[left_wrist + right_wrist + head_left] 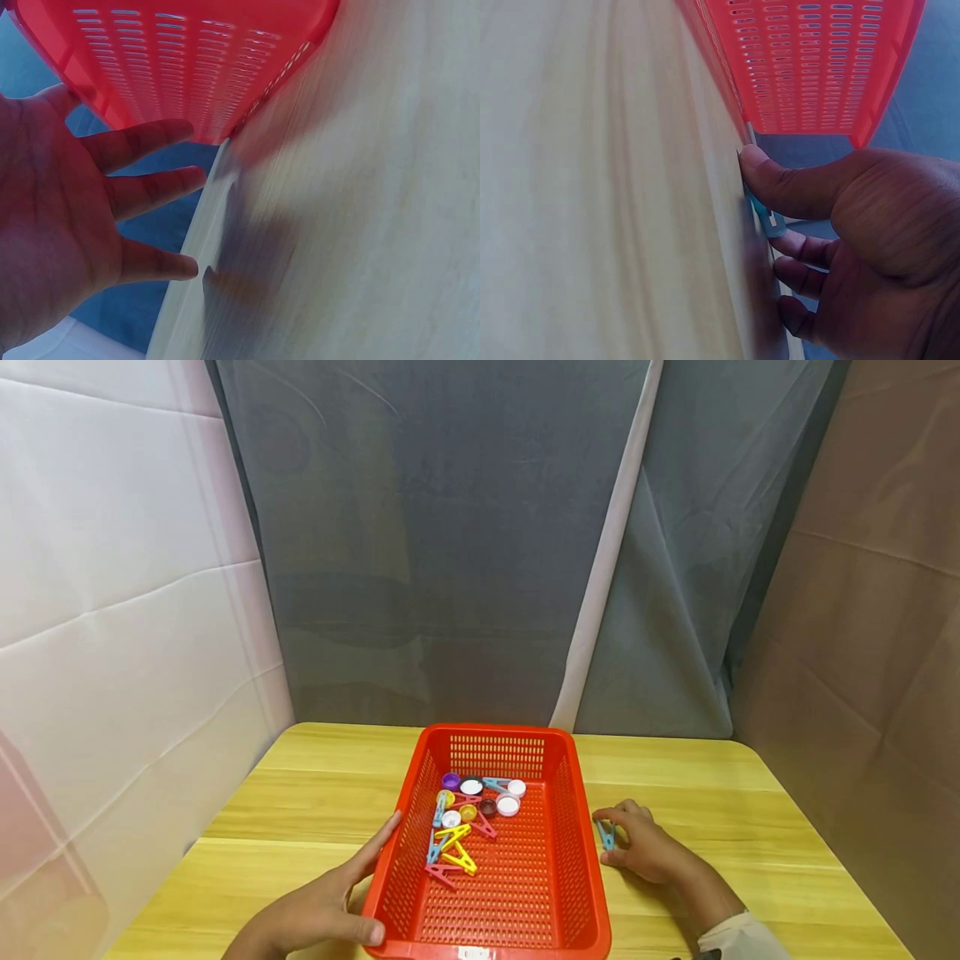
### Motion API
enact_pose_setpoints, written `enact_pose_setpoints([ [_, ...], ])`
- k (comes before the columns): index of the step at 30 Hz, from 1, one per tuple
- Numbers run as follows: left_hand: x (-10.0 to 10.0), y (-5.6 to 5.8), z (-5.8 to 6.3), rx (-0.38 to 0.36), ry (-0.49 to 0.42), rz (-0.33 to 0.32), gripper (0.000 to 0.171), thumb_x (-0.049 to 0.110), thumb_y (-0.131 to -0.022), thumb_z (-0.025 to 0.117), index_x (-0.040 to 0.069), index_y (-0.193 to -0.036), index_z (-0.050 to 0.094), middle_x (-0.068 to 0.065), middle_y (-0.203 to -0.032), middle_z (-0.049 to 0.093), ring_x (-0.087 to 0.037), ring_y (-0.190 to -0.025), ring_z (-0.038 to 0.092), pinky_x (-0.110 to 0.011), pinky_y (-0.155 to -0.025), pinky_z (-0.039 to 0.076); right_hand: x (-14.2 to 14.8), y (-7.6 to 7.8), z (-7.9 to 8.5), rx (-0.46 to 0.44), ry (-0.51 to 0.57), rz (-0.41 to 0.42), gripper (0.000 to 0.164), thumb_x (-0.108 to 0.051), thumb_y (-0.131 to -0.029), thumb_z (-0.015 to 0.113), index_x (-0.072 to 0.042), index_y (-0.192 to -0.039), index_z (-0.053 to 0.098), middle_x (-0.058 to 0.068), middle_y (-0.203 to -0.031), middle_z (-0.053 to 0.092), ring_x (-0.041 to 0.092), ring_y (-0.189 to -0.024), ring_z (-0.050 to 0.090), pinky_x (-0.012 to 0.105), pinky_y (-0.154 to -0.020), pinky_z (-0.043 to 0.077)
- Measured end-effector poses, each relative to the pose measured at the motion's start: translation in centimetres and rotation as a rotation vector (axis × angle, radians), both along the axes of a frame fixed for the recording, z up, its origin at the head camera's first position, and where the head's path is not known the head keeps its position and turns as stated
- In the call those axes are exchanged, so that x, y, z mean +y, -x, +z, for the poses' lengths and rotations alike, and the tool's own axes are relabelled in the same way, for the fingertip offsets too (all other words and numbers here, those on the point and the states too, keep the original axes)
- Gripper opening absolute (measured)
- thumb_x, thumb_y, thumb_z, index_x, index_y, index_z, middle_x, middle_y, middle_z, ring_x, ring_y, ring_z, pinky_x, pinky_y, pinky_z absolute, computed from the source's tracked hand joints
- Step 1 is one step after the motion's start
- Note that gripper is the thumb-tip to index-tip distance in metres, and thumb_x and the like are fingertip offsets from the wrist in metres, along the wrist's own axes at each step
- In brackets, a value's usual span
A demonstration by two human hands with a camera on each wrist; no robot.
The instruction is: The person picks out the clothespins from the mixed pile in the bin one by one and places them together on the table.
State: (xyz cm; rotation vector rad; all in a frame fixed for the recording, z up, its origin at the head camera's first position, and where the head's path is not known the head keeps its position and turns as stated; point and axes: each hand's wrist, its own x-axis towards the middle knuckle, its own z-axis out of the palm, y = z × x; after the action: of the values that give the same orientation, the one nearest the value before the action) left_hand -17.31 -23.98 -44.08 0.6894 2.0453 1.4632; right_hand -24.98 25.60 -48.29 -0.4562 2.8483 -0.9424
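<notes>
I have the right hand [647, 845] pinching a blue clip [607, 841] beside the red basket [517, 893]; a slack pinch could drop it, or the wide-spread left hand [322, 900] could push the basket askew

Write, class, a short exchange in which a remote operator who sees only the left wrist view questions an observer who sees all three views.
Operator: I see only the left hand by a red basket, from outside. What lies in it?
Observer: The head view shows plastic clips and round caps inside.
Operator: The right hand is out of my picture. Is it holding anything?
Observer: Yes. The right hand pinches a blue clip.
</notes>
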Motion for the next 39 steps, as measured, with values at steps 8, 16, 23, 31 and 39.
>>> enact_pose_setpoints([
  [8, 0.1, 0.0, -0.1, -0.013, -0.005, -0.006, 0.117, 0.049, -0.098, 0.08, 0.05, -0.172, -0.01, -0.028, -0.178, 0.012, -0.049, -0.156, 0.036, -0.033, -0.11, 0.055, 0.1, 0.1, -0.1, -0.018, -0.005, 0.007, 0.065, -0.016, -0.09, 0.09, -0.01, -0.15, 0.064, 0.007, -0.125, 0.055, 0.025, -0.118, 0.045, 0.05, -0.104, 0.05],
  [16, 0.2, 0.0, -0.3, -0.069, -0.019, 0.008, 0.116, 0.046, -0.099, 0.08, 0.048, -0.173, -0.01, -0.026, -0.18, 0.01, -0.045, -0.155, 0.04, -0.038, -0.111, 0.059, -0.1, -0.2, 0.5, -0.048, 0.029, 0.008, 0.08, -0.009, -0.085, 0.092, -0.006, -0.156, 0.056, 0.014, -0.136, 0.055, 0.035, -0.13, 0.047, 0.067, -0.115, 0.047],
  [23, 0.3, 0.1, -0.2, -0.055, -0.007, 0.006, 0.115, 0.047, -0.1, 0.079, 0.048, -0.173, -0.009, -0.026, -0.179, 0.013, -0.045, -0.154, 0.041, -0.041, -0.112, 0.06, -0.1, -0.5, 1.7, -0.021, -0.01, 0.001, 0.085, -0.004, -0.083, 0.093, -0.006, -0.159, 0.054, 0.019, -0.147, 0.054, 0.042, -0.139, 0.048, 0.069, -0.117, 0.048],
  [31, 0.2, 0.2, -0.1, -0.046, -0.003, 0.002, 0.115, 0.048, -0.099, 0.079, 0.048, -0.173, -0.01, -0.028, -0.179, 0.013, -0.046, -0.155, 0.04, -0.036, -0.11, 0.06, -0.5, -1.3, 5.1, 0.057, -0.022, 0.061, 0.079, 0.0, -0.088, 0.088, -0.005, -0.159, 0.052, 0.022, -0.151, 0.052, 0.05, -0.142, 0.046, 0.071, -0.113, 0.051],
  [39, 0.2, 0.1, -0.2, -0.112, -0.021, 0.021, 0.111, 0.046, -0.103, 0.075, 0.047, -0.173, -0.011, -0.026, -0.18, 0.009, -0.044, -0.153, 0.04, -0.043, -0.107, 0.064, -2.0, -2.4, 9.3, 0.094, -0.126, 0.09, 0.075, -0.001, -0.093, 0.083, -0.012, -0.161, 0.052, 0.02, -0.16, 0.048, 0.049, -0.146, 0.046, 0.082, -0.11, 0.047],
])
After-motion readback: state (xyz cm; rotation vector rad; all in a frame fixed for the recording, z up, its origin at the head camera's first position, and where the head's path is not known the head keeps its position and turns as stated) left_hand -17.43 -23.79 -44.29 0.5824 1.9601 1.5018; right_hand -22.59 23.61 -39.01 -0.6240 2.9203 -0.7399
